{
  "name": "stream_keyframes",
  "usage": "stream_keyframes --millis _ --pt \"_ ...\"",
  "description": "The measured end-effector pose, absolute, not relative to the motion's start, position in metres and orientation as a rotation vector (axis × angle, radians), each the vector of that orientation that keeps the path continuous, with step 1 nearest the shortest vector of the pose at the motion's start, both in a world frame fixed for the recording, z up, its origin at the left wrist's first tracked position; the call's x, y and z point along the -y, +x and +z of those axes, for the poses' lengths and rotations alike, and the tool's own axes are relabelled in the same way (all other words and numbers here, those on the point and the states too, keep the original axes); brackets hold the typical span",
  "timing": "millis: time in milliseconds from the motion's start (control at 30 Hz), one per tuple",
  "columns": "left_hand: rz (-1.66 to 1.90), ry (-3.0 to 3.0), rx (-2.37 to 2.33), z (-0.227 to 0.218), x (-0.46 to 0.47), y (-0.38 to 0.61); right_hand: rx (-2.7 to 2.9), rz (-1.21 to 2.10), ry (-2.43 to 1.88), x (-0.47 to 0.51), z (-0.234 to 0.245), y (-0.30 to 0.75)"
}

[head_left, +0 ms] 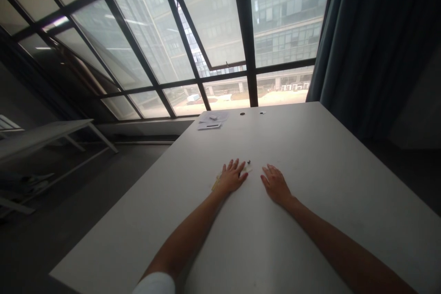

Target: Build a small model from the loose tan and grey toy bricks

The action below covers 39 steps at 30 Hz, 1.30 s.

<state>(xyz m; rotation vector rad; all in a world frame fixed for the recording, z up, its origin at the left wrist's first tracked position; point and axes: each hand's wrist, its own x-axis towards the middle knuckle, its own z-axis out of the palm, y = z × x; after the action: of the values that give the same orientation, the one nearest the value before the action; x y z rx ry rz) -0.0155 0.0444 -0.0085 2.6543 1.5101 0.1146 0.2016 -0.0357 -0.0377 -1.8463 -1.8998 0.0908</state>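
My left hand (233, 177) lies palm down with its fingers spread over a yellowish, thin item (216, 183) on the white table (303, 147). Most of that item is covered by the hand, so its kind does not show. Just beyond the left fingertips sits a small dark object (248, 162), too small to name. To the right, my right hand (276, 184) rests palm down on the bare tabletop, fingers stretched forward and lying flat. Nothing shows in its grasp.
Papers (210, 125) with a small white object (213, 118) on top lie at the table's far left corner. Two round holes, one dark hole (242, 114) among them, are near the far edge. Windows stand behind, a dark curtain (358, 46) at right, another table (44, 135) at left.
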Motion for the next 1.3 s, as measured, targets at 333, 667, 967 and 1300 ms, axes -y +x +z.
stream_keyframes --millis 333,667,967,1300 --pt "0.18 2.679 -1.584 0.002 -0.031 -0.099 1.863 0.13 -1.825 0.038 -0.034 0.199" --pt "0.087 2.77 -1.421 -0.016 0.041 -0.134 1.89 0.125 -1.836 0.038 -0.034 0.199" --pt "0.228 2.774 -1.506 0.006 -0.075 -0.051 1.861 0.156 -1.819 0.038 -0.032 0.202" --pt "0.303 2.718 -1.156 -0.003 -0.142 0.011 1.854 0.151 -1.807 0.04 -0.029 0.2"
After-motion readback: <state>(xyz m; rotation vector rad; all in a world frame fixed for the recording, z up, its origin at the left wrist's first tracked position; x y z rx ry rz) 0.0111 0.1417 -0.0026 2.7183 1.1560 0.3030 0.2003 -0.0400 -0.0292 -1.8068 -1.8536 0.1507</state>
